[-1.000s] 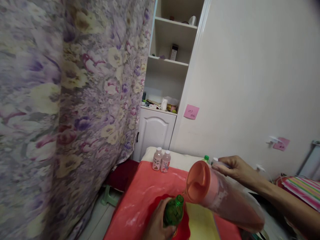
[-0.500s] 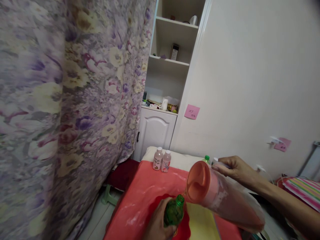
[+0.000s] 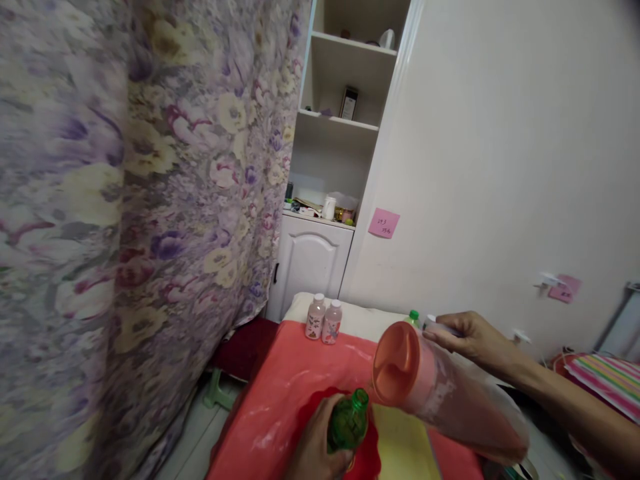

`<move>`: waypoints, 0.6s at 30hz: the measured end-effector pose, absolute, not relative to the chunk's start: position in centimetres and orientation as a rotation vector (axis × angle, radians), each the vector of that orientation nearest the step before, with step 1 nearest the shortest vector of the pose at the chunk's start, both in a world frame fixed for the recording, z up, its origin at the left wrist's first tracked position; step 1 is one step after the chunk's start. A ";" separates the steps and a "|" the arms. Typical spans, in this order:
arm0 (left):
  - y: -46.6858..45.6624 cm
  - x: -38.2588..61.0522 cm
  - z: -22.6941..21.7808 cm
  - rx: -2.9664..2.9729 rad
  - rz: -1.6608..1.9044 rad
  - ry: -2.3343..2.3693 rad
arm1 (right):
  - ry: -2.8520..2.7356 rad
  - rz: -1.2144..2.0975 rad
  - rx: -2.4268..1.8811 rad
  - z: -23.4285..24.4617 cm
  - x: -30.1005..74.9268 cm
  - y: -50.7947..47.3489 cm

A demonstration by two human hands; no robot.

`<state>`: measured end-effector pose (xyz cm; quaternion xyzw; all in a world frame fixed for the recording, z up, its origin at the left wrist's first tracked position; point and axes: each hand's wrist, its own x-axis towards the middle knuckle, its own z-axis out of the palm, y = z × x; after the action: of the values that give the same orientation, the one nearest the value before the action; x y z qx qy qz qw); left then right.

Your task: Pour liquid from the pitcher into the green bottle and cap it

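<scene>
My left hand is wrapped round a green bottle, uncapped and nearly upright, above a red basin. By its handle, my right hand grips a large clear pitcher with an orange-pink spout rim. The pitcher lies tipped far over to the left, and its lip is close beside the bottle's mouth. Whether liquid is running between them I cannot tell. Two small printed bottles with white caps stand together at the table's back. Behind the pitcher, a green-capped bottle and a white cap partly show.
A red cover lies over the table, with a yellow tray beside the basin. On the left hangs a floral curtain. At the back stand a white cabinet and open shelves. Striped cloth lies at right.
Both hands, the bottle and the pitcher keep nearly the same place. A thin stream seen earlier at the pitcher's lip no longer shows clearly.
</scene>
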<state>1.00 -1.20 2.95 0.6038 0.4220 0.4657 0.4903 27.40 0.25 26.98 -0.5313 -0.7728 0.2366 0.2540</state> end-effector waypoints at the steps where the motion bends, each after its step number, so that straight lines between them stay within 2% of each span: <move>1: -1.2 1.0 2.9 1.461 1.122 1.048 | -2.099 0.639 -1.446 27.0 27.4 0.3; 18: -1.0 1.0 2.7 1.488 1.134 0.991 | -2.130 0.622 -1.416 26.6 27.2 0.5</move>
<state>1.02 -1.05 2.66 0.6128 0.4080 0.4667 0.4900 27.23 0.48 26.64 -0.5206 -0.7831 0.2287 0.2520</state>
